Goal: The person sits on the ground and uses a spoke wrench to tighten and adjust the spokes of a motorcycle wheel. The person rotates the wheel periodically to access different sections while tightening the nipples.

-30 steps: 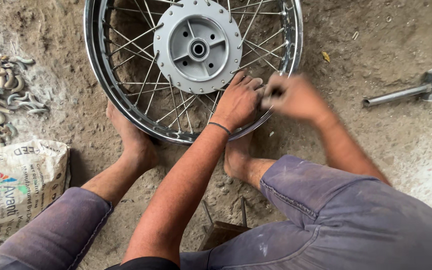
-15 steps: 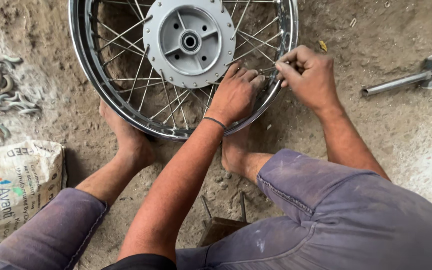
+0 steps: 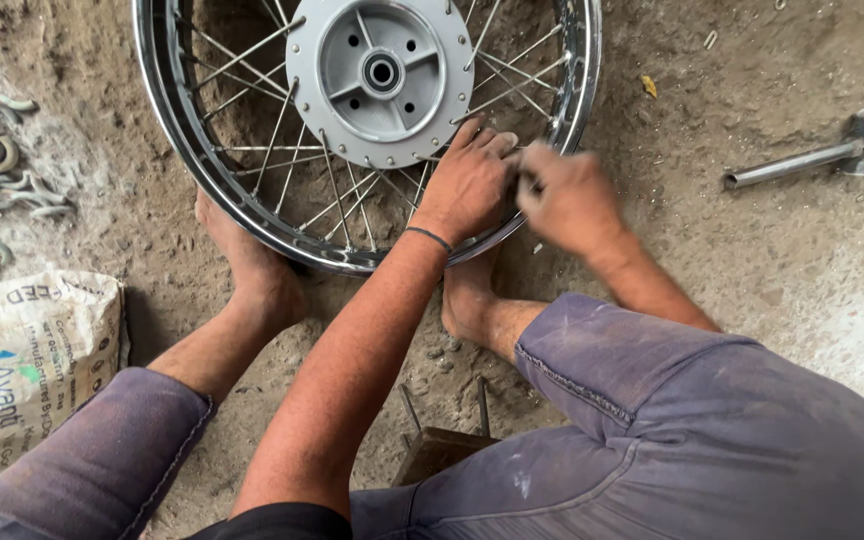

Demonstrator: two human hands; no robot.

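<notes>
While the chrome spoked wheel rim with its grey metal hub [image 3: 367, 135] lies flat on the dirt floor, pinned by both bare feet, the left hand [image 3: 467, 185] rests curled on the spokes at the rim's lower right. Just beside it, the right hand [image 3: 567, 200] has swung back in from the rim's edge, blurred, so its grip can't be told. Right of the wheel lies a grey metal hammer [image 3: 802, 158].

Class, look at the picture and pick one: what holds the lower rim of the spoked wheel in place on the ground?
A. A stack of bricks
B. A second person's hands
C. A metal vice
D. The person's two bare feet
D: both bare feet press against the lower edge of the wheel rim, one on each side, while the left hand and right hand work at the spokes.
</notes>
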